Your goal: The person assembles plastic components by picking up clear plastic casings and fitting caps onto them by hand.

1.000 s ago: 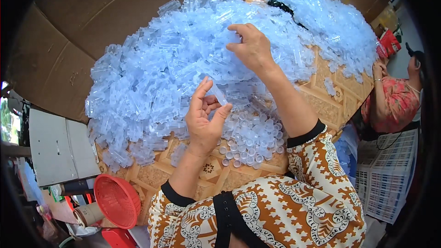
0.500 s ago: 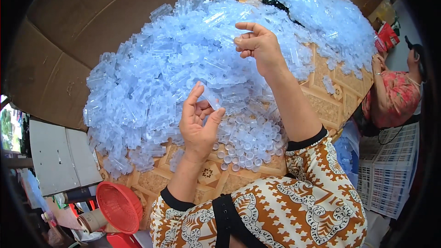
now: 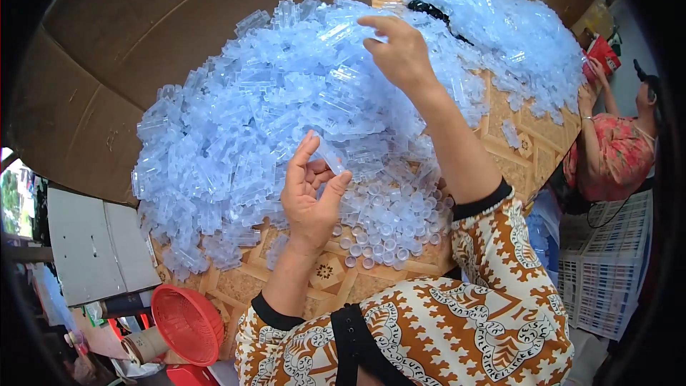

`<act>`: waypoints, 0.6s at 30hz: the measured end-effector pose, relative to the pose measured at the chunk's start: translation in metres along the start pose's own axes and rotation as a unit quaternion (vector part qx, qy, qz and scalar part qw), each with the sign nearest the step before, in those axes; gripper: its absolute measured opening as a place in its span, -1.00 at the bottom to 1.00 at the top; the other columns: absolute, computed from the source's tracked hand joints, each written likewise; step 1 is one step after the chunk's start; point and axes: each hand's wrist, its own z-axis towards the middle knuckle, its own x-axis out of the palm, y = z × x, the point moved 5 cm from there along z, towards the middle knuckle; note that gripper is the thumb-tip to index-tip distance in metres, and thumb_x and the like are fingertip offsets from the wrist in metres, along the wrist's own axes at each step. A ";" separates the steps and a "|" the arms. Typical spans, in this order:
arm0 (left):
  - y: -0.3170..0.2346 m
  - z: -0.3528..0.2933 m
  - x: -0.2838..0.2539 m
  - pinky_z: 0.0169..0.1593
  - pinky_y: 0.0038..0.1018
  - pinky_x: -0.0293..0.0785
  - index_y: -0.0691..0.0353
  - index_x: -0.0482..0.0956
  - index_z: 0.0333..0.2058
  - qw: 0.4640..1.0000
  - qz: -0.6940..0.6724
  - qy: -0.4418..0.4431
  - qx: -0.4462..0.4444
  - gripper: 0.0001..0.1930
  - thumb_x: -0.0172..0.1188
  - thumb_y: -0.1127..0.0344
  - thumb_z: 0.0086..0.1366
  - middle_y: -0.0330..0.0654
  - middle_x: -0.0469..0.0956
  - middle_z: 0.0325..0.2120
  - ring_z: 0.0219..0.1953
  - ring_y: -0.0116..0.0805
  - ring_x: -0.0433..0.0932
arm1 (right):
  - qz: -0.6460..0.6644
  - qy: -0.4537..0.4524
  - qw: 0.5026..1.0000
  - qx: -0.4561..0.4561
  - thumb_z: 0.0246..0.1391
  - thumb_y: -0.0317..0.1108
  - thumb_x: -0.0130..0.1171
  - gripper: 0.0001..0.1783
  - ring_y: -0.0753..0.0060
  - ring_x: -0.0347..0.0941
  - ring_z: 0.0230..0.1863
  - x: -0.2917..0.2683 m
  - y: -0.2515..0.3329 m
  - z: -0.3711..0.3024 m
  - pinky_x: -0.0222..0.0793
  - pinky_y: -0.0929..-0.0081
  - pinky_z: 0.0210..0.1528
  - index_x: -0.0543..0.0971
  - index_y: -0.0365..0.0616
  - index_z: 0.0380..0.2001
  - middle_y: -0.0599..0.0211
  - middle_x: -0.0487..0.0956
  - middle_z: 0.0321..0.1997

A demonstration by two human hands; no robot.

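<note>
My left hand is closed on a clear plastic piece, long and narrow, pinched between the fingertips and thumb above the near side of the pile. Raised over the upper part of the heap, my right hand shows nothing in it; its index finger stretches out to the left, apart from the digit below it, while the remaining fingers are partly hidden. Beneath both hands spreads a large pile of clear plastic pieces. Small round clear caps lie loose between my forearms, at the pile's near edge.
Brown cardboard walls the far left side. A red plastic basket stands at the lower left, near a cardboard roll. At the far right sits another person by a second heap on the patterned tabletop.
My right hand has moved slightly up and left, its index finger now stretched further from the others. My left hand keeps the plastic piece almost in place. The other person has raised a hand.
</note>
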 end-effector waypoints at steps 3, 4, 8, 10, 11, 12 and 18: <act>0.000 0.000 0.002 0.09 -0.50 0.55 0.33 0.20 0.32 1.000 -0.004 -0.002 0.000 -0.31 0.26 0.63 0.25 -0.07 0.51 -0.04 0.00 -0.42 0.56 | -0.071 -0.064 0.976 -0.196 0.00 -0.39 0.21 -0.58 0.13 0.50 0.11 0.011 0.010 0.019 0.40 0.18 0.17 0.67 0.06 0.00 0.22 0.64 0.05; 0.001 0.000 0.001 0.09 -0.50 0.55 0.34 0.20 0.32 1.000 0.004 0.000 0.000 -0.31 0.26 0.63 0.25 -0.07 0.51 -0.04 0.00 -0.42 0.56 | -0.089 -0.049 0.966 -0.236 -0.05 -0.44 0.21 -0.53 0.15 0.47 0.15 0.020 0.018 0.022 0.36 0.19 0.21 0.67 0.08 0.00 0.24 0.64 0.05; 0.005 -0.001 -0.003 0.05 -0.47 0.59 0.30 0.29 0.27 1.000 -0.002 -0.008 -0.021 -0.32 0.36 0.57 0.19 0.05 0.18 0.37 -0.06 -0.47 0.49 | -0.163 0.060 0.966 -0.190 -0.06 -0.47 0.25 -0.60 0.18 0.47 0.10 0.045 0.013 0.021 0.37 0.20 0.16 0.71 0.08 -0.09 0.29 0.68 -0.06; 0.005 -0.001 -0.002 0.05 -0.48 0.59 0.30 0.29 0.27 1.000 -0.003 -0.008 -0.023 -0.32 0.36 0.57 0.19 0.04 0.18 0.37 -0.06 -0.48 0.49 | -0.099 0.037 0.982 -0.154 -0.09 -0.45 0.30 -0.61 0.18 0.48 0.07 0.033 0.003 0.017 0.39 0.22 0.13 0.72 0.08 -0.11 0.30 0.68 -0.08; 0.005 -0.001 -0.001 0.04 -0.49 0.58 0.30 0.29 0.27 1.000 -0.002 -0.007 -0.024 -0.32 0.36 0.57 0.19 0.03 0.19 0.37 -0.07 -0.49 0.48 | -0.033 0.012 0.993 -0.115 -0.11 -0.43 0.35 -0.63 0.19 0.50 0.05 0.024 -0.003 0.015 0.41 0.24 0.09 0.73 0.08 -0.14 0.31 0.69 -0.11; 0.006 0.000 -0.001 0.04 -0.49 0.58 0.30 0.29 0.27 1.000 -0.004 -0.007 -0.023 -0.32 0.36 0.57 0.19 0.03 0.19 0.37 -0.07 -0.49 0.48 | -0.032 -0.026 0.990 -0.137 -0.18 -0.40 0.44 -0.63 0.21 0.52 -0.02 0.014 -0.005 0.013 0.45 0.28 0.04 0.73 0.06 -0.18 0.30 0.69 -0.14; 0.003 -0.003 -0.002 0.03 -0.49 0.58 0.30 0.29 0.27 0.999 -0.030 -0.013 -0.025 -0.32 0.35 0.58 0.19 0.02 0.18 0.38 -0.06 -0.47 0.49 | 0.112 -0.020 0.991 -0.076 -0.16 -0.40 0.43 -0.64 0.23 0.52 -0.07 -0.012 0.012 -0.028 0.47 0.31 -0.01 0.72 0.04 -0.18 0.32 0.68 -0.21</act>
